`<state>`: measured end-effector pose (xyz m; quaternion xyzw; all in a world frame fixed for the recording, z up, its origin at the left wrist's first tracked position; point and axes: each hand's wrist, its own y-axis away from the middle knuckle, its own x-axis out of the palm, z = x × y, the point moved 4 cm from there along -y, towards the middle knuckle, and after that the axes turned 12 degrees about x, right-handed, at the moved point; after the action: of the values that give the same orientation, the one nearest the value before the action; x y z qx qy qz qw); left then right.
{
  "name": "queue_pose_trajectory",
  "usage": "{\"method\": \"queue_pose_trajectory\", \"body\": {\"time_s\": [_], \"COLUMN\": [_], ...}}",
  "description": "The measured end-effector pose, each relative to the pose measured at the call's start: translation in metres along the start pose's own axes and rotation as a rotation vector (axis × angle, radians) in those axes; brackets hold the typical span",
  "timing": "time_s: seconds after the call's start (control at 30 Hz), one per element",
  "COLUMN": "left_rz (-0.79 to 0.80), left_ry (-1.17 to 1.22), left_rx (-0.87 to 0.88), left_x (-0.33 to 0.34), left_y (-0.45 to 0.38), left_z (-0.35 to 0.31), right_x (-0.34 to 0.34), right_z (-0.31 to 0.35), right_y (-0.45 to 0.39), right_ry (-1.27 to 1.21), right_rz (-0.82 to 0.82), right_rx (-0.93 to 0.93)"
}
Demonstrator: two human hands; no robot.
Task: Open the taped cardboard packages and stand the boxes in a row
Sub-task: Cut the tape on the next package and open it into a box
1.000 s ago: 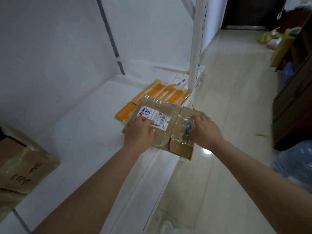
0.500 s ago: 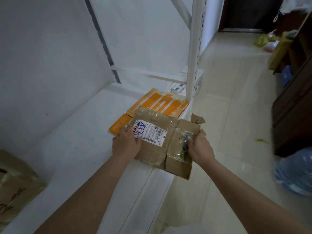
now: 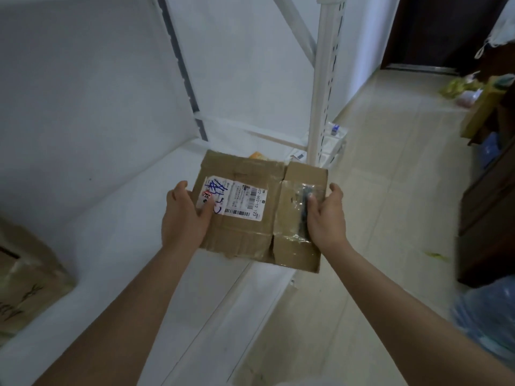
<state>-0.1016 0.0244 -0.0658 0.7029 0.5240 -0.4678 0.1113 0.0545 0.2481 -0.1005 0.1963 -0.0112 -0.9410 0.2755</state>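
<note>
Cardboard package [image 3: 259,210] in both hands, lifted above the front edge of the white shelf [image 3: 117,235]: we judge this as the opening step, with the parcel not yet opened. Our left hand [image 3: 185,218] grasps its left side, thumb pressed on the shipping label [image 3: 237,200]; our right hand [image 3: 324,215] grasps the right side, thumb on the clear tape [image 3: 292,215], where a dark slim object lies that we cannot identify. The tape runs along the centre seam and the flaps are closed, so we cannot see what the package holds. Next, in our judgement, the tape along that seam must be slit or peeled while one grip steadies the parcel; the lower edge looks torn and soft, so pulling there may rip the cardboard. A larger brown carton [image 3: 25,285] sits on the shelf well to the left, its contents hidden. An orange corner [image 3: 257,155] peeps out just behind the package.
</note>
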Motion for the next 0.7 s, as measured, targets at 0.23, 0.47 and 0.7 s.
{"method": "queue_pose_trajectory", "body": {"time_s": [0.23,0.47,0.7], "left_rz": [-0.006,-0.090,-0.174], "left_ry": [0.158,0.301,0.574], "left_rx": [-0.111,-0.270,-0.282], "left_x": [-0.023,-0.060,-0.128], "left_y": [0.044,0.110,0.172], "left_z": [0.008,0.045,0.075], "right_x": [0.015,0.040,0.061], "right_z": [-0.010,-0.012,0.000], "right_y": [0.002,0.051,0.135], "right_ry": [-0.029,-0.043,-0.131], "right_rz": [0.103,0.108,0.154], "right_rx": [0.154,0.043,-0.060]}}
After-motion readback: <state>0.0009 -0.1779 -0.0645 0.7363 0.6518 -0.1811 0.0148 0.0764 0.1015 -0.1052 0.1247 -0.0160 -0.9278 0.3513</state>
